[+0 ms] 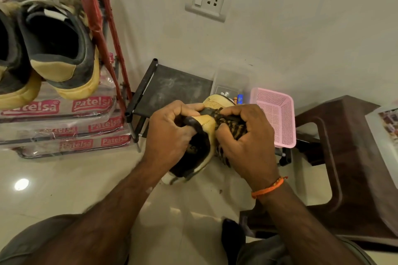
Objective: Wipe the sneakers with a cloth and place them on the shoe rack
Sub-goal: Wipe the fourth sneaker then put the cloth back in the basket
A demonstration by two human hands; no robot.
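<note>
A tan and dark sneaker [206,123] is held up over the floor in the middle of the head view. My left hand [170,130] grips it at the collar, fingers curled into the opening. My right hand [247,135] clutches a dark striped cloth [233,127] and presses it against the sneaker's side. Two more dark sneakers with yellow soles [58,49] stand heel-out on the red shoe rack [103,34] at upper left.
A low black rack [170,86] stands against the wall behind my hands, with a clear box [232,79] and a pink basket [277,118] on it. A dark brown plastic stool [355,157] is at the right. Glossy tile floor [64,178] lies below.
</note>
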